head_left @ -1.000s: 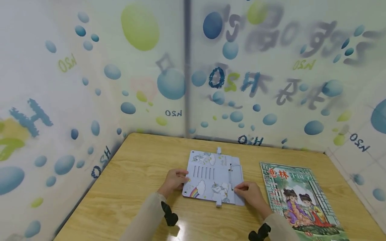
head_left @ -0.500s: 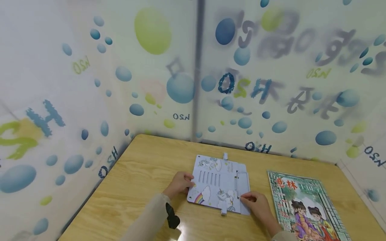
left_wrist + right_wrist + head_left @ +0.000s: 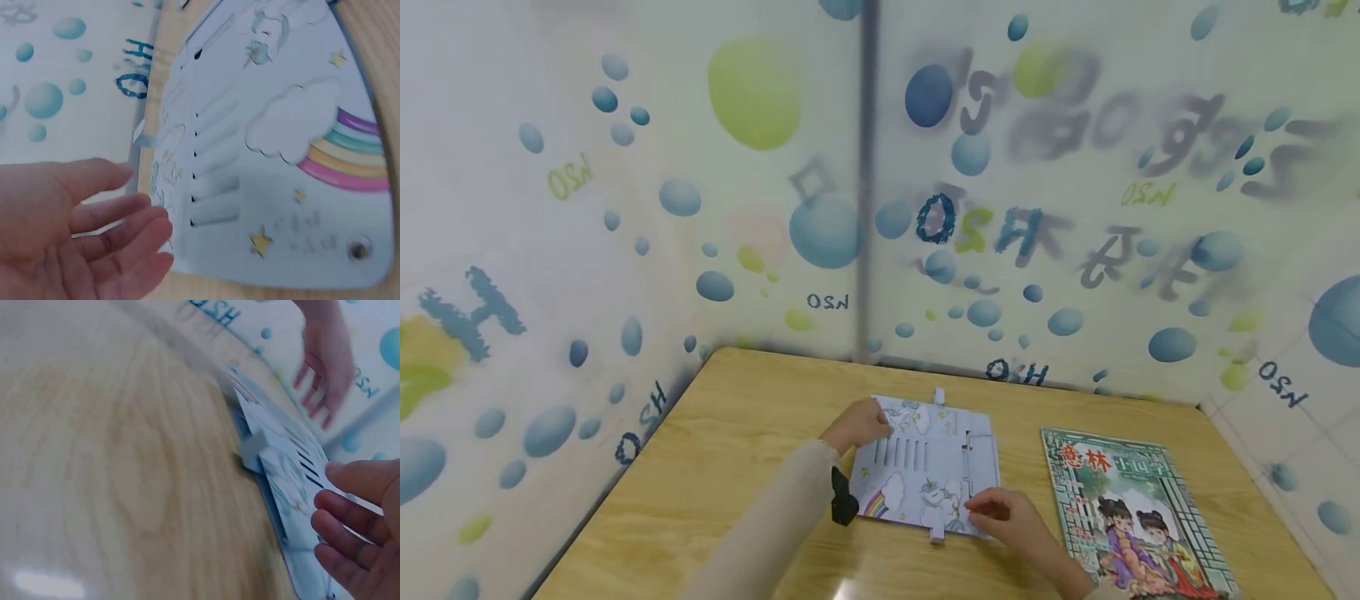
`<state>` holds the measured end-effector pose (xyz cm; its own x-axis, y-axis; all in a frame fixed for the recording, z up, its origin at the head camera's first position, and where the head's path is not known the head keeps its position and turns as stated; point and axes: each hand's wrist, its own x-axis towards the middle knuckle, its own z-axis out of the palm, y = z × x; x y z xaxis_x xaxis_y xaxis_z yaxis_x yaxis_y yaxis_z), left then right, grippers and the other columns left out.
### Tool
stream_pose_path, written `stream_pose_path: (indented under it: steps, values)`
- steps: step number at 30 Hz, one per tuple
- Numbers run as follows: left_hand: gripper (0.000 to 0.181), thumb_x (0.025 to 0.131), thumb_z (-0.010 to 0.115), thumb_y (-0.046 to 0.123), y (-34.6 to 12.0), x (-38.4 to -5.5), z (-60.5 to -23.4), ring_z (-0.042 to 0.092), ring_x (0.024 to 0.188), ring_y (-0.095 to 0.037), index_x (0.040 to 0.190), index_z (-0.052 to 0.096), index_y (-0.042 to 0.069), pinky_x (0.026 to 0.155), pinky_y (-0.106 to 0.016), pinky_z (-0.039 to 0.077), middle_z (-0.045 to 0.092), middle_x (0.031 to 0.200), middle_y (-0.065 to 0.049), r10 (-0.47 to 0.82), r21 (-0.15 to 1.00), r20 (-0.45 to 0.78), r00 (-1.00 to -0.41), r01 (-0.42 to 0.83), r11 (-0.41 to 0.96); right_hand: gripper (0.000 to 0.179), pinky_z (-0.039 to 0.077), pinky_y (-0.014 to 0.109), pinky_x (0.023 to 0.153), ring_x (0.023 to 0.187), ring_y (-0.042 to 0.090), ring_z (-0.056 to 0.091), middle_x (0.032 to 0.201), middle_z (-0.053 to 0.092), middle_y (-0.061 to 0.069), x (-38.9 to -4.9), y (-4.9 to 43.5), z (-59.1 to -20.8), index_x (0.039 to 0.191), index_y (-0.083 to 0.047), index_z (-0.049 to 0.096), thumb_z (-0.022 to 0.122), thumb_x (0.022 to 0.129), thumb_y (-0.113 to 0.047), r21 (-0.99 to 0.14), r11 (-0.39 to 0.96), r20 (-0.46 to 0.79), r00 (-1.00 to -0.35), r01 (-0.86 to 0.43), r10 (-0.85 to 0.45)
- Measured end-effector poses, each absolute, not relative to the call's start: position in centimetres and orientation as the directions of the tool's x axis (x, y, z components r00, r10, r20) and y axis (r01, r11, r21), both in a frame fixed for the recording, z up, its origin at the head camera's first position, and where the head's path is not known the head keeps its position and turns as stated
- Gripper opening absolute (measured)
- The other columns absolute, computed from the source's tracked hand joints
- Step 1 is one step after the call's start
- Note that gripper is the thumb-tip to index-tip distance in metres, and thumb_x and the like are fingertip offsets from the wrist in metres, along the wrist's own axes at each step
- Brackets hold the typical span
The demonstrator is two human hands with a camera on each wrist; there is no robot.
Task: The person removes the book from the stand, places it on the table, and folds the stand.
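A pale lilac folding book stand [image 3: 943, 468], printed with unicorns, clouds and a rainbow, lies flat on the wooden table. Slots run across its middle, and small clips jut from its front [image 3: 937, 530] and back [image 3: 939, 397] edges. My left hand [image 3: 859, 423] is over the stand's far left part, its fingers loosely bent with nothing between them in the left wrist view. At the near right corner is my right hand [image 3: 1009, 515]. The right wrist view shows its thumb and fingers [image 3: 350, 515] apart, fingertips close by the panel.
To the right lies a magazine [image 3: 1138, 508] with two cartoon figures on its green cover. The wooden table [image 3: 737, 433] meets bubble-patterned curtain walls [image 3: 760, 208] at the back and left.
My left hand has gone from the stand's left edge to over its far left part. My right hand stays by the near right corner. The head view has shifted a little.
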<state>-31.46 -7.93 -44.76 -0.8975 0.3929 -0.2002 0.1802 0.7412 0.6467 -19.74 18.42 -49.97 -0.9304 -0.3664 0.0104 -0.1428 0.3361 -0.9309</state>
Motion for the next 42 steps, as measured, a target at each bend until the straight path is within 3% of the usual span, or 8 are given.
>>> stream_pose_path:
  steps: [3, 6, 13, 20, 27, 32, 36, 42]
  values:
    - [0.014, 0.088, 0.059, 0.011, -6.4, -32.5, -44.4, 0.048, 0.054, -0.012, 0.088, 0.065, -0.002, 0.05, -0.026, 0.043, 0.057, 0.073, -0.003, 0.489, 0.645, -0.192, -0.851, 0.267, 0.716, 0.018, 0.051, 0.024, 0.069, 0.078, 0.009, 0.06, 0.092, 0.063, 0.02, -19.3, 17.4, -50.0, 0.095, 0.01, 0.062, 0.062, 0.086, -0.005, -0.94, 0.292, 0.023, -0.889, -0.174, -0.457]
    - [0.026, 0.089, 0.059, 0.012, -4.9, -33.5, -44.2, 0.059, 0.083, -0.021, 0.11, 0.06, -0.003, 0.071, -0.034, 0.049, 0.06, 0.107, -0.013, 0.557, 0.622, -0.204, -0.805, 0.333, 0.709, 0.016, 0.05, 0.024, 0.069, 0.077, 0.008, 0.058, 0.089, 0.063, 0.012, -18.8, 16.3, -50.3, 0.094, 0.005, 0.064, 0.064, 0.085, -0.008, -0.941, 0.297, -0.001, -0.878, -0.161, -0.479]
    - [0.044, 0.09, 0.059, 0.014, -1.5, -35.6, -45.7, 0.054, 0.105, -0.03, 0.127, 0.043, -0.005, 0.086, -0.039, 0.044, 0.051, 0.122, -0.02, 0.523, 0.618, -0.197, -0.829, 0.309, 0.723, 0.017, 0.049, 0.022, 0.066, 0.073, 0.006, 0.056, 0.084, 0.062, 0.0, -18.5, 15.0, -52.0, 0.094, -0.001, 0.065, 0.067, 0.084, -0.015, -0.955, 0.28, -0.045, -0.89, -0.094, -0.454]
    - [0.059, 0.092, 0.056, 0.017, 0.7, -36.6, -48.9, 0.032, 0.127, -0.037, 0.138, 0.028, -0.007, 0.102, -0.045, 0.029, 0.037, 0.136, -0.025, 0.405, 0.693, -0.131, -0.905, 0.209, 0.69, 0.017, 0.047, 0.021, 0.062, 0.07, 0.009, 0.056, 0.081, 0.061, 0.002, -18.0, 15.1, -53.1, 0.095, 0.0, 0.064, 0.066, 0.084, -0.013, -0.976, 0.213, -0.126, -0.901, 0.038, -0.415]
    - [0.047, 0.096, 0.049, 0.018, 1.3, -37.0, -49.4, 0.049, 0.11, -0.035, 0.135, 0.036, -0.006, 0.092, -0.047, 0.039, 0.053, 0.117, -0.023, 0.347, 0.774, -0.101, -0.933, 0.145, 0.617, 0.017, 0.048, 0.021, 0.063, 0.071, 0.005, 0.057, 0.083, 0.062, -0.001, -18.4, 15.1, -53.5, 0.096, 0.002, 0.064, 0.064, 0.085, -0.011, -0.98, 0.19, -0.033, -0.912, -0.05, -0.408]
    - [0.034, 0.097, 0.044, 0.011, 1.3, -37.3, -49.4, 0.046, 0.116, -0.036, 0.127, 0.048, -0.004, 0.095, -0.047, 0.036, 0.053, 0.121, -0.022, 0.31, 0.768, -0.047, -0.95, 0.164, 0.619, 0.018, 0.049, 0.022, 0.062, 0.071, 0.003, 0.057, 0.082, 0.063, 0.001, -18.3, 14.7, -53.5, 0.095, 0.005, 0.064, 0.064, 0.086, -0.01, -0.979, 0.176, 0.031, -0.923, -0.106, -0.384]
    - [0.031, 0.095, 0.042, 0.007, 1.4, -37.6, -50.1, 0.047, 0.115, -0.035, 0.123, 0.052, -0.003, 0.095, -0.046, 0.037, 0.054, 0.12, -0.02, 0.272, 0.771, -0.011, -0.962, 0.165, 0.615, 0.014, 0.048, 0.021, 0.061, 0.069, 0.003, 0.055, 0.08, 0.062, 0.002, -18.3, 14.4, -53.3, 0.094, 0.004, 0.065, 0.065, 0.084, -0.007, -0.973, 0.214, 0.004, -0.94, -0.082, -0.342]
    - [0.024, 0.093, 0.051, 0.008, 1.6, -37.4, -50.3, 0.056, 0.089, -0.026, 0.114, 0.057, -0.003, 0.074, -0.04, 0.047, 0.059, 0.102, -0.015, 0.252, 0.805, -0.012, -0.968, 0.14, 0.577, 0.011, 0.047, 0.021, 0.061, 0.068, 0.005, 0.054, 0.079, 0.06, 0.001, -18.4, 14.0, -52.4, 0.09, 0.002, 0.066, 0.068, 0.079, -0.002, -0.961, 0.276, -0.072, -0.955, -0.011, -0.289]
